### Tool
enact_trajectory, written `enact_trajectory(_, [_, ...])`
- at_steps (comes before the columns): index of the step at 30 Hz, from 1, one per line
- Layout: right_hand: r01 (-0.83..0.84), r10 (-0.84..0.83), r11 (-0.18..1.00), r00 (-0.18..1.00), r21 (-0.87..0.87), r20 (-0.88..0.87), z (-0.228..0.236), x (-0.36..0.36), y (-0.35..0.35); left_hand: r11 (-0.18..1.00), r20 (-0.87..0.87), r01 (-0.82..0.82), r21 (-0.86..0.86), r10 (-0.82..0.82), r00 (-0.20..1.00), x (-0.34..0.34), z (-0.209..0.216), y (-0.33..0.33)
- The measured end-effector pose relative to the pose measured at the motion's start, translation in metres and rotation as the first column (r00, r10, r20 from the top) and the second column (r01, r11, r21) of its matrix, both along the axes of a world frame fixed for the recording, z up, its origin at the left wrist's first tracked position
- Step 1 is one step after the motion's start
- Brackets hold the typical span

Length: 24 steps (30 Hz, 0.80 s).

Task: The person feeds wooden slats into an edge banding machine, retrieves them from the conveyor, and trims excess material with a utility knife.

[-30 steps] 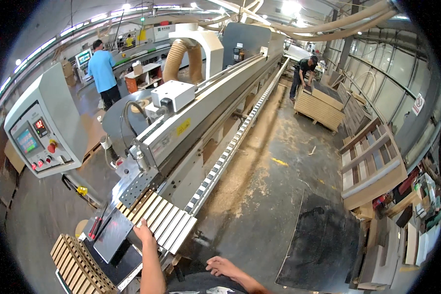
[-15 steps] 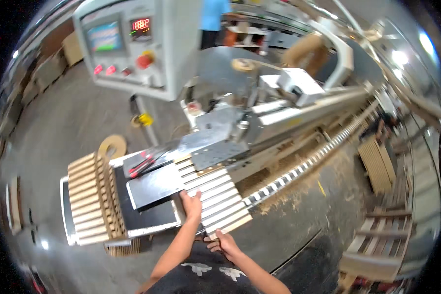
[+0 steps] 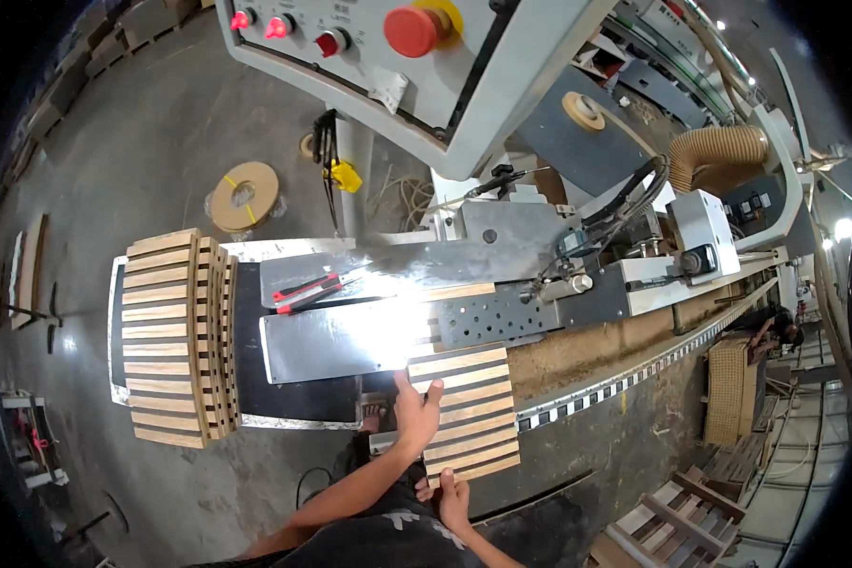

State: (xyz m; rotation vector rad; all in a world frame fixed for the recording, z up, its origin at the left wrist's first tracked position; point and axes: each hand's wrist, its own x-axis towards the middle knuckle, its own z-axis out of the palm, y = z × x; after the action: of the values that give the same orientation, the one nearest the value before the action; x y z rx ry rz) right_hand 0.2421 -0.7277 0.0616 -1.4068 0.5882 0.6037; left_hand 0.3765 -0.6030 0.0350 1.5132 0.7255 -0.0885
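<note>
My left hand (image 3: 417, 413) holds the left edge of a slatted wooden panel (image 3: 466, 417), its thumb resting over the top. At the near edge, my right hand (image 3: 453, 500) pinches the panel's corner area, with some fingers hidden beneath. The panel has pale wood strips with dark grooves between them. Its far part passes beneath a perforated metal plate (image 3: 492, 322) of the machine, and pale wood shows beyond that plate. Left of the panel lies a smooth metal plate (image 3: 317, 348). A red and grey utility knife (image 3: 308, 292) rests behind it.
A stack of slatted panels (image 3: 166, 341) stands on the table's left end. Overhead juts a control box (image 3: 388, 85) with a red button. Tape rolls (image 3: 244, 197) lie on the floor behind. A toothed rail (image 3: 615, 379) runs off right. A person (image 3: 781, 327) is beside stacked boards.
My view has shifted, bringing the control box closer and farther right. The panel now sits straighter, its near edge less slanted. Both hands keep their hold on it.
</note>
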Motion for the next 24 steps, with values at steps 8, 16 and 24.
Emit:
enact_trajectory(8, [-0.091,0.074,0.971,0.994,-0.22,-0.082,-0.003,0.009,-0.033,0.991,0.152,-0.004,0.137,-0.017,0.988,0.015,-0.001,-0.031])
enact_trajectory(16, [-0.045,0.041,0.996,0.998,-0.079,-0.043,-0.011,0.022,-0.067,1.0,0.22,-0.016,0.011,0.014,0.976,0.029,0.004,-0.057])
enact_trajectory(24, [0.043,-0.019,0.989,0.985,-0.139,0.171,-0.035,0.025,-0.1,0.998,0.197,0.062,0.022,-0.065,0.978,0.046,-0.006,-0.093])
